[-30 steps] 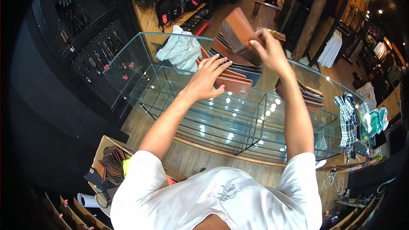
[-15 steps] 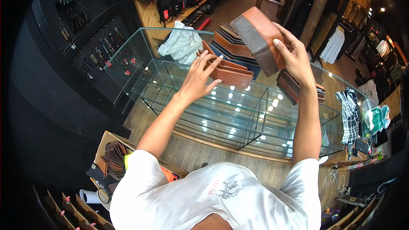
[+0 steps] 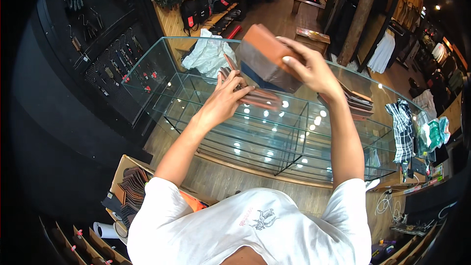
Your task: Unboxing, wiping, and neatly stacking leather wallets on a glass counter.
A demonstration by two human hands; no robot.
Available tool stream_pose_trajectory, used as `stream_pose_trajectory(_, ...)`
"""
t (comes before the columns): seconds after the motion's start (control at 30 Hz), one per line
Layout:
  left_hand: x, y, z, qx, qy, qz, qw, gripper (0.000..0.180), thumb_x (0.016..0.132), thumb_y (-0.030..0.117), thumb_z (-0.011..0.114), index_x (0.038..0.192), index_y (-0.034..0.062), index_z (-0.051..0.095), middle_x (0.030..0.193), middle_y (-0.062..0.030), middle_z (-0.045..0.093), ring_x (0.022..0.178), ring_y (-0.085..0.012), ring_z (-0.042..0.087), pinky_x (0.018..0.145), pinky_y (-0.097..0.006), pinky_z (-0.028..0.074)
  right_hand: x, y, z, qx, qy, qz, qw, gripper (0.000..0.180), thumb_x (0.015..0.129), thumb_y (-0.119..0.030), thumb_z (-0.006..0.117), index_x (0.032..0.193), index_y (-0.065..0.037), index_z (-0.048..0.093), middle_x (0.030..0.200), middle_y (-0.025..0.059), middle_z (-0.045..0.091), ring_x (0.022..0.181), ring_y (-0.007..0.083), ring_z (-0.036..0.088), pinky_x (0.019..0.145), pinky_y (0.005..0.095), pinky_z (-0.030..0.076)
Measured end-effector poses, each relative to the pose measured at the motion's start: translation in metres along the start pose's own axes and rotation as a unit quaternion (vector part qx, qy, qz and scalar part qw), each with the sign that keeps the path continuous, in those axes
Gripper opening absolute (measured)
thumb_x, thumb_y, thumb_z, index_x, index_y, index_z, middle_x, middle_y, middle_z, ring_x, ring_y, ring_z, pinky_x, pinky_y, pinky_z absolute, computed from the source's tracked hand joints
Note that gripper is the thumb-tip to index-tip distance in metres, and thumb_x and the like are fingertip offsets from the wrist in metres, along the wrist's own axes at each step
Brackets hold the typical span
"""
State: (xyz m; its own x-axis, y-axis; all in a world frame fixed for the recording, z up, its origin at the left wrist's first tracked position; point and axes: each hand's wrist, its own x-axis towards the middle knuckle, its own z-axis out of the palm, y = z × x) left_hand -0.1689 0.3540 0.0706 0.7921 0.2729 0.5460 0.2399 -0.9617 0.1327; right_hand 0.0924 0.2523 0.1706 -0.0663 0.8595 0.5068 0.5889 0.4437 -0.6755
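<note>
My right hand (image 3: 315,70) pinches an open two-tone wallet (image 3: 267,51), orange-brown along the top and dark grey below, above the glass display case (image 3: 235,130). My left hand (image 3: 219,99) is curled over a group of brown wallets (image 3: 265,99), its fingers on top and its thumb at their near side; motion blurs them. Directly behind the held wallet, a dark blue piece (image 3: 257,81) shows in part. Another stack of brown and black wallets (image 3: 359,104) stands on the case, partly behind my right forearm.
Crumpled white plastic (image 3: 208,54) lies at the case's far left corner. A checked cloth (image 3: 402,130) hangs at the right end. Near my left elbow stands a cardboard box (image 3: 117,172) holding many dark wallets. Backpacks (image 3: 191,12) line shelves beyond.
My right hand has moved left and slightly down with the two-tone wallet, toward my left hand. The brown wallets under my left hand have shifted slightly left and lean differently.
</note>
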Motion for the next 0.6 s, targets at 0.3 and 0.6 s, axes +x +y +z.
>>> stream_pose_trajectory(0.3,-0.005,0.007,-0.008,-0.017,0.002,-0.025,1.0,0.06,0.076,-0.006,0.073,0.132,0.0106,0.058,0.129,-0.0125,0.052,0.141,-0.0412,0.039,0.111,-0.07,0.033,0.015,0.02,0.046,-0.175,-0.032,-0.061,0.982,0.048,0.093,-0.003,0.063,0.14,-0.001,0.056,0.118,0.0236,0.069,0.108,0.0404,0.066,0.092,0.0426,0.053)
stream_pose_trajectory(0.6,-0.007,0.01,-0.012,-0.006,-0.029,-0.009,1.0,0.061,0.076,-0.005,0.072,0.133,0.0124,0.058,0.124,-0.0123,0.052,0.135,-0.0373,0.044,0.11,-0.072,0.031,0.013,0.048,0.046,-0.197,0.009,-0.031,0.98,0.05,0.089,0.001,0.062,0.139,-0.003,0.057,0.105,0.021,0.071,0.092,0.0338,0.07,0.085,0.0401,0.055)
